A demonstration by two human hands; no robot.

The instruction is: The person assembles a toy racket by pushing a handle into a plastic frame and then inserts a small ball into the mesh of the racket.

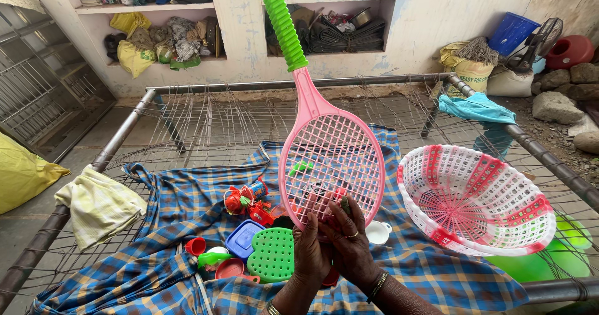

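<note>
A pink toy racket (pixel 331 159) with a green handle (pixel 282 23) stands upright, handle pointing up and away. My left hand (pixel 310 252) and my right hand (pixel 349 243) both grip the lower rim of its head, close together. Behind the racket's mesh lie small plastic toys: a red toy figure (pixel 240 199), a blue heart-shaped lid (pixel 243 239), a green perforated heart-shaped piece (pixel 272 254), a red cup (pixel 195 246) and a white cup (pixel 377 232). All rest on a blue checked cloth (pixel 156 227).
A red-and-white plastic basket (pixel 474 196) sits tilted at the right on a metal-framed woven cot (pixel 137 112). A pale yellow cloth (pixel 100 206) hangs over the left rail, a teal cloth (pixel 477 108) over the right. Wall shelves with clutter stand behind.
</note>
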